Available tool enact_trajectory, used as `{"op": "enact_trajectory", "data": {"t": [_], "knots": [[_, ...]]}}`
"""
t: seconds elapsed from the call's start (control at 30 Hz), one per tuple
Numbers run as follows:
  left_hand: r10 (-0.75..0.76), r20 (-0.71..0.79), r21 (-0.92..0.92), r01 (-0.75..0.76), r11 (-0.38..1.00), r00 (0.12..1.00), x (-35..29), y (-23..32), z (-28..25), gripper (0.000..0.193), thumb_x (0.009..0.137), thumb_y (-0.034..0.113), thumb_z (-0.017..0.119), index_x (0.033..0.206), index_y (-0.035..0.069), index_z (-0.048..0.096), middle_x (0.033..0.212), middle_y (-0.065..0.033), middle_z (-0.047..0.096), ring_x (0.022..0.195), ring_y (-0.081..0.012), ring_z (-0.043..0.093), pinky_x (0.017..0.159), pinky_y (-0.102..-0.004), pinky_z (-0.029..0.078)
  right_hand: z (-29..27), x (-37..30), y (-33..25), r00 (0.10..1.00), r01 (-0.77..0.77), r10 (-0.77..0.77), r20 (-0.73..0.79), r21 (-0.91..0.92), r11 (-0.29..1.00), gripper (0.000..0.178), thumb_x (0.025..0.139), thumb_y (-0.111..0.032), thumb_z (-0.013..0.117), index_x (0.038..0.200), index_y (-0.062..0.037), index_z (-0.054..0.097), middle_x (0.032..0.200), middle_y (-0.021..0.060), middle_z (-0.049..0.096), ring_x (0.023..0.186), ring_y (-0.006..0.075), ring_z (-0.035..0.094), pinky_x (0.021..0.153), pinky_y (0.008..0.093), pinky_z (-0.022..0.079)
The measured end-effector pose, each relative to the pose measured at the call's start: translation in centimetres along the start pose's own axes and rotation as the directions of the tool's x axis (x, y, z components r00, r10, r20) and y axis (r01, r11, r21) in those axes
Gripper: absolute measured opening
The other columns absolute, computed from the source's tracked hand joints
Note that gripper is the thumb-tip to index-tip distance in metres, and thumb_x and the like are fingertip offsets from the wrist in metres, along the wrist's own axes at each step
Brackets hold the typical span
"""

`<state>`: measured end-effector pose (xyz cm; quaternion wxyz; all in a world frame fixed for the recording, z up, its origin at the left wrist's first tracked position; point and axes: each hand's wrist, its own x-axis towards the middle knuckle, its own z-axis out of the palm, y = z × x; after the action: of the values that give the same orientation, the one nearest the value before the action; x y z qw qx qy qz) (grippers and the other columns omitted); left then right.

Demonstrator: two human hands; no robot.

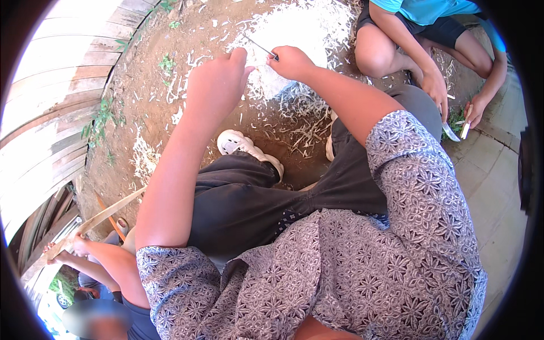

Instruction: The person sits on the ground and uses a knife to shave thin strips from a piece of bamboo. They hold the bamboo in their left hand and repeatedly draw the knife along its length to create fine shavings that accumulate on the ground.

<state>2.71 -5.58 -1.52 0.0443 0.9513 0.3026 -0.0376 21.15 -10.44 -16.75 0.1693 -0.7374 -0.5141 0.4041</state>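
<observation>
My right hand [290, 62] is closed round the handle of a slim knife [259, 45], its narrow dark blade seen almost edge-on and slanting up to the left. Just left of it, my left hand [216, 85] is raised with its fingers curled and the thumb toward the right hand. Whatever it may hold is hidden behind the fingers. The two hands are apart, above ground strewn with pale wood shavings [260, 85]. A bright, overexposed patch [306, 34] lies beyond the hands.
At upper right, a co-worker's hands hold a curved knife [450, 132] and pale sticks [466, 122]. Another person at lower left grips a long pale strip [110, 211]. A plank wall [73, 79] borders the left; paving [487, 170] lies right. My white clog [243, 146] rests on the soil.
</observation>
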Motion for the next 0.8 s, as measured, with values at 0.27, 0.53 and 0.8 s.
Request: {"op": "enact_trajectory", "data": {"t": [0.27,0.53,0.8], "knots": [[-0.022,0.012,-0.003,0.022,1.000,1.000,-0.5,-1.1,0.0,0.032,0.101,0.037,0.061,0.100,0.006,0.056,0.082,-0.0157,0.072,0.072,-0.0356,0.072,0.059,-0.0457,0.055,-1.3,1.3,2.7,0.964,-0.258,0.239,-0.117,-0.201,0.945,0.029,0.095,-0.019,0.059,0.117,-0.0022,0.069,0.114,0.0192,0.073,0.113,0.0364,0.068,0.098,0.0436,0.053],[-0.058,-0.043,-0.031,0.057,0.998,0.997,0.0,-2.7,0.9,0.029,0.100,0.033,0.063,0.101,0.005,0.056,0.084,-0.0170,0.072,0.075,-0.0382,0.071,0.064,-0.0477,0.055,-1.6,-2.1,0.0,0.995,0.010,-0.008,-0.095,0.022,1.000,0.057,0.099,-0.025,0.058,0.148,-0.0050,0.036,0.114,0.0261,0.070,0.111,0.0410,0.067,0.097,0.0467,0.051],[-0.057,-0.051,-0.012,0.057,0.998,0.997,0.4,-1.8,0.6,0.030,0.100,0.034,0.062,0.102,0.004,0.060,0.084,-0.0183,0.073,0.076,-0.0380,0.072,0.064,-0.0483,0.055,-1.6,-8.2,-5.7,0.980,0.201,-0.200,-0.024,0.175,0.964,0.029,0.105,-0.018,0.049,0.128,-0.0034,0.039,0.087,0.0243,0.066,0.082,0.0418,0.066,0.076,0.0514,0.049]]}}
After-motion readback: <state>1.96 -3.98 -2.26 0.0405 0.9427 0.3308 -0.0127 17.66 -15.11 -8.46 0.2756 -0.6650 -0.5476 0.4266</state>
